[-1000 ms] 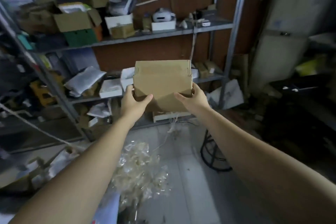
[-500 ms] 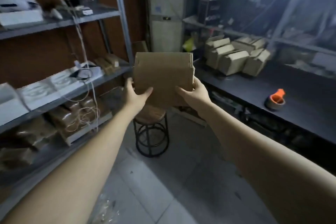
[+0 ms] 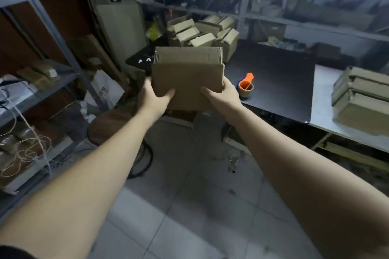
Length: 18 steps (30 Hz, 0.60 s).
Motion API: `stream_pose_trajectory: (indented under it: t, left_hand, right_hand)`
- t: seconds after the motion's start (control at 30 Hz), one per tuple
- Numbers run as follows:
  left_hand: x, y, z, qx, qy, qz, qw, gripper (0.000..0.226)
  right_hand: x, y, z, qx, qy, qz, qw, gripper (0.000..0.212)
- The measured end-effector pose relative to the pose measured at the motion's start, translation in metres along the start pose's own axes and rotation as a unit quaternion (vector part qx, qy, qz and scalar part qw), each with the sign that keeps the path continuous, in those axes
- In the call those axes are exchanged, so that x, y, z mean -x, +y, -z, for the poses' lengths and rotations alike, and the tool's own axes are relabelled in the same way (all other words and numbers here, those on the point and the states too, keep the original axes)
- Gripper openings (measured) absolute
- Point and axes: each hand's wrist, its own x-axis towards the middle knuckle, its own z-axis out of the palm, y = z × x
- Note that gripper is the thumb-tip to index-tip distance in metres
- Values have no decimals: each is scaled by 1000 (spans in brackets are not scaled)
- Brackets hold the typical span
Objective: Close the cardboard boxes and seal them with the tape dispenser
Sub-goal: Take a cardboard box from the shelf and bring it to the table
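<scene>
I carry a stack of flattened brown cardboard boxes in front of me, above the floor near the black table's left end. My left hand grips its lower left edge and my right hand grips its lower right edge, thumbs on the near face. An orange tape dispenser with a brown tape roll sits on the black table, just right of my right hand. Several made-up cardboard boxes are piled at the table's far left corner.
A metal shelf rack with packets and loose cord stands at the left. A round stool stands below the stack. On a light tabletop at the right lies another bundle of cardboard. Shelving lines the back wall.
The view has swung right from the left shelves to the black table. The stack stays in both hands, now lower and close to the tape dispenser.
</scene>
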Motion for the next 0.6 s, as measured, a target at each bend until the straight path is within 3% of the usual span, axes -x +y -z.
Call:
stream_pose_trajectory:
  t: [0.43,0.6]
  left_hand:
    - [-45,31,-130,-21,-31,-27,999,56]
    - [-88,31,-161,-27,-37,-19,999,54]
  right_hand:
    - [-77,63,91,-8,16,-41,999,53]
    - [-121,72,97,8,49,-43,998,41]
